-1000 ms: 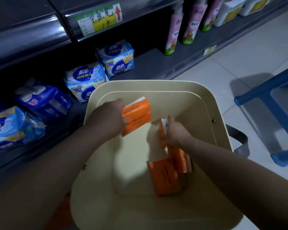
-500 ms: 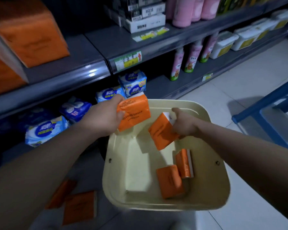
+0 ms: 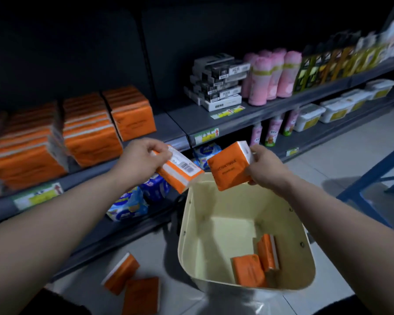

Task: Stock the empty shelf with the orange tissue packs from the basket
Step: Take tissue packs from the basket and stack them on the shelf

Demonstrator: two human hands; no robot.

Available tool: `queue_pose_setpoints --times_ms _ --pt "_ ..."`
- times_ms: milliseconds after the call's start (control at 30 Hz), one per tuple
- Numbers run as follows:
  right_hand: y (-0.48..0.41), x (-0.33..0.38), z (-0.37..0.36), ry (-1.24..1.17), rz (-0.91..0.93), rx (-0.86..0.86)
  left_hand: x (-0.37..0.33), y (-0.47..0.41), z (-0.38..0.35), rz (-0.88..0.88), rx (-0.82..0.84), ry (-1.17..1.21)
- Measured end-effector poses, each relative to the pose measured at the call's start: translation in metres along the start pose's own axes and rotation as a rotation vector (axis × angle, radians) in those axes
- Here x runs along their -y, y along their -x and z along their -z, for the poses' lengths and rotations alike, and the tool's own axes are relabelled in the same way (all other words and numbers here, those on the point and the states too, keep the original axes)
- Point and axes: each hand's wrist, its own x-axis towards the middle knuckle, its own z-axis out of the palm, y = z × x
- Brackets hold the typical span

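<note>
Head view: at the left of the frame, the grey shelf [image 3: 168,127] carries rows of stacked orange tissue packs [image 3: 89,135], with bare shelf surface just to their right. On the floor at lower left, two loose packs [image 3: 121,272] lie touching each other. Lower centre-right, the cream basket [image 3: 189,242] holds two packs in its near right corner: one flat pack [image 3: 248,270] and one on-edge pack [image 3: 268,253] leaning beside it.

Half a second ago both hands were low over the basket's far rim. Now they are higher, in front of the shelf edge, and the shelf stacks show in full. The left pack has turned its white barcode side to the camera. The two packs in the basket lie as they did.

The left hand [image 3: 141,162], at centre, pinches the barcode-side pack [image 3: 178,176] by its upper end, fingers curled over the top, and the pack slopes down to the right. The right hand [image 3: 265,165] grips the second held pack [image 3: 229,170] at its right edge, thumb on the near face, above the basket's far rim. The two held packs are close together but apart.
</note>
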Motion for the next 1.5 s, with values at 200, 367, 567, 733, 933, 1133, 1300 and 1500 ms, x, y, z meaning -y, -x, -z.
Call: queue_pose_setpoints --times_ms 200,367,567,733,933,1133,1300,1500 --pt "0.002 0.016 -0.011 -0.016 0.063 -0.096 -0.001 0.002 0.017 0.068 -0.001 0.194" --pt "0.0 0.03 -0.013 -0.067 0.084 -0.18 -0.003 -0.004 0.031 0.175 0.062 0.231" --pt "-0.001 0.047 -0.015 -0.182 0.086 -0.207 0.005 -0.001 0.043 0.039 0.091 0.058" --pt "-0.002 0.058 -0.021 -0.263 0.106 -0.192 0.005 0.0 0.055 -0.052 0.051 0.032" --pt "-0.008 0.073 -0.029 -0.505 0.074 -0.137 0.01 -0.003 0.075 -0.119 -0.029 -0.029" --pt "-0.015 0.078 -0.035 -0.666 0.049 -0.042 0.014 0.001 0.078 -0.043 0.01 0.102" --pt "-0.017 0.075 -0.031 -0.679 0.027 -0.038 0.01 0.004 0.087 -0.024 0.021 0.253" --pt "-0.018 0.07 -0.027 -0.823 0.007 -0.046 0.018 -0.003 0.08 -0.063 -0.116 0.086"
